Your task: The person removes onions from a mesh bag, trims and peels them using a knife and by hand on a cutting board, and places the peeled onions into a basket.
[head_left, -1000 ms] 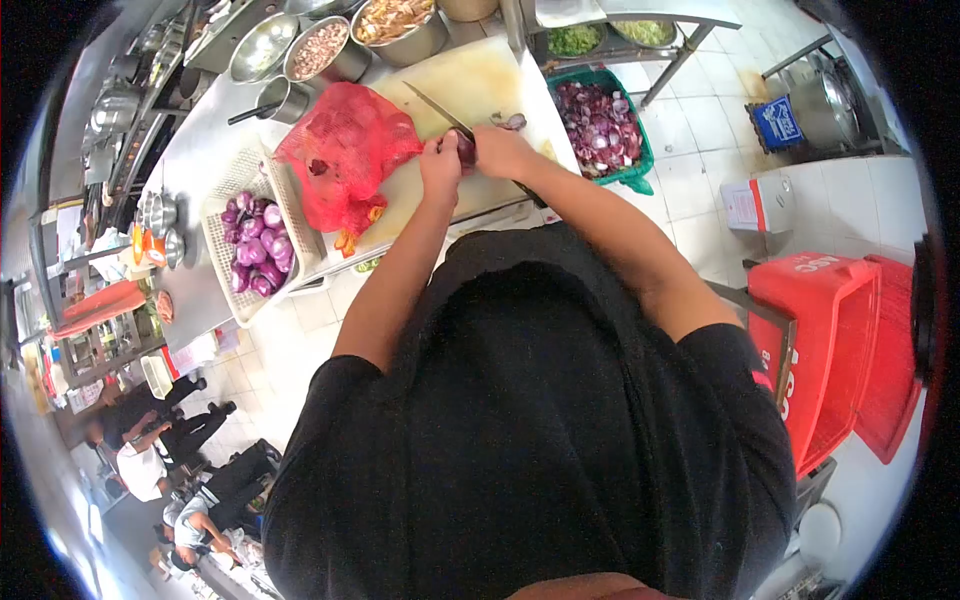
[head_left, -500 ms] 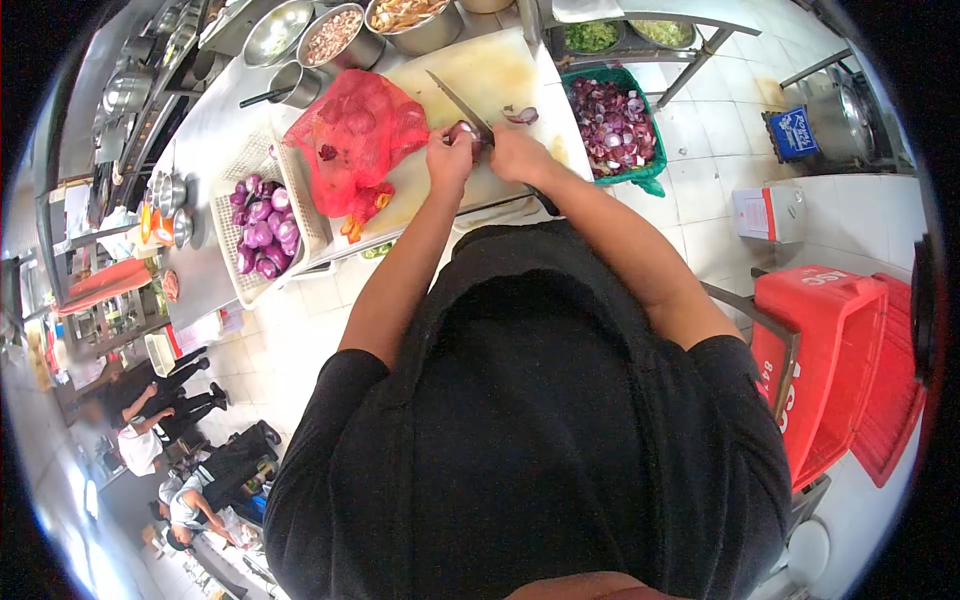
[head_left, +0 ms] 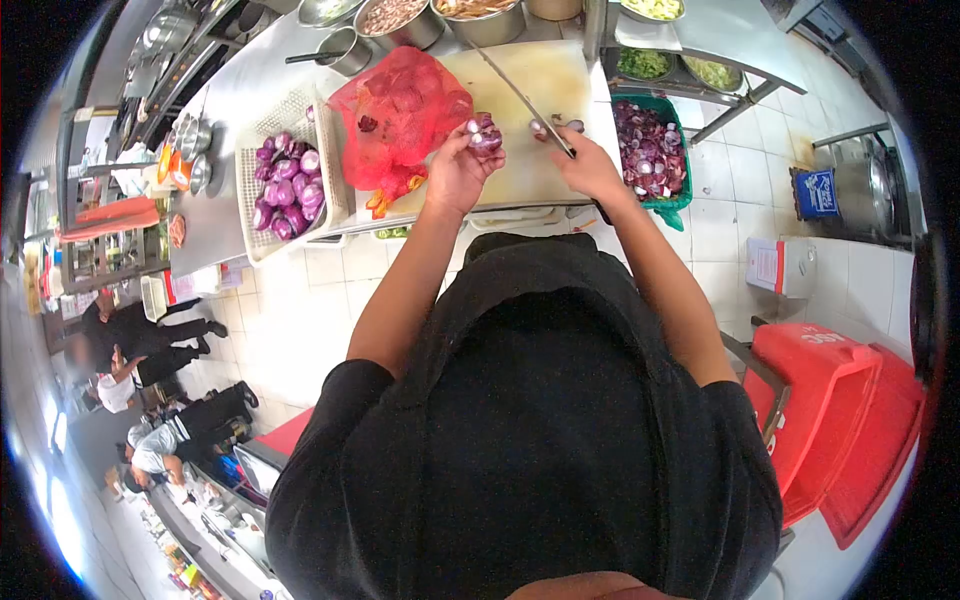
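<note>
My left hand (head_left: 460, 175) holds a red onion (head_left: 486, 137) in its fingertips, above the near part of the cutting board (head_left: 545, 75). A knife (head_left: 515, 93) is in my closed right hand (head_left: 590, 173), its blade slanting away to the upper left over the board. Small onion pieces (head_left: 573, 125) lie beside the blade, just beyond my right hand. To the left of the onion, a red mesh bag (head_left: 400, 110) rests on the board's left side with dark contents showing through.
A white plastic basket (head_left: 247, 180) of peeled red onions (head_left: 290, 185) stands left of the bag. Right of the board is a green container (head_left: 674, 209) filled with onion scraps. Metal pots (head_left: 410, 32) line the back. Below right stands a red bin (head_left: 800, 400); other people (head_left: 150, 345) are at far left.
My hands have moved apart. The onion, earlier against the knife, is now raised clear of it in my left hand. The knife stays in my right hand; the whole view has shifted.
</note>
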